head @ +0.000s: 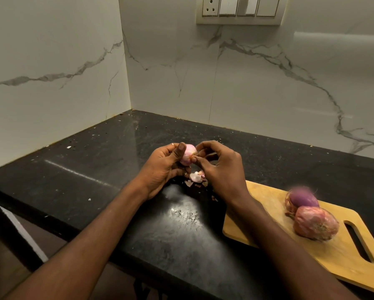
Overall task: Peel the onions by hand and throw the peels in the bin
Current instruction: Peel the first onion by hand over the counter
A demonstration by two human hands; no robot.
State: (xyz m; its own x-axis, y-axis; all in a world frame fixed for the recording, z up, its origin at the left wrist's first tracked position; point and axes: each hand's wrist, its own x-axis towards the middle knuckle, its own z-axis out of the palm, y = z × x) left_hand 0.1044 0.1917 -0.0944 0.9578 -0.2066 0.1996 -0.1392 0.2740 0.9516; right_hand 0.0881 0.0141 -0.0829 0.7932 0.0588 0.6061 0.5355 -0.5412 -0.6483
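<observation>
Left hand (162, 167) grips a small onion (187, 155) above the counter (84, 161), thumb across its near side, fingers curled behind. Right hand (219, 169) is at the onion's 3 o'clock, thumb and forefinger pinching a strip of dry skin at its side; the other fingers are curled loosely. The onion looks mostly bare already, pale pink and shiny, so likely slick where the skin is off; firm, light, easy to hold in one palm. Best hold is what the left hand does now, cupping it with the thumb as a brake while the right picks at a loose edge near the root or tip. The skin is papery, thin and brittle and will probably tear into bits rather than come off whole, so pinch close to where it joins. Peels (195, 177) lie on the counter just below the hands, at 6 o'clock from the onion, a small pale pile with scraps around it; light, will scatter, so gather by scooping. Cutting board (257, 191) at 4 o'clock carries two more onions (309, 213), touching each other: the far one purple with skin hanging off its left side, the near one still in its dry skin. No bin in view.
</observation>
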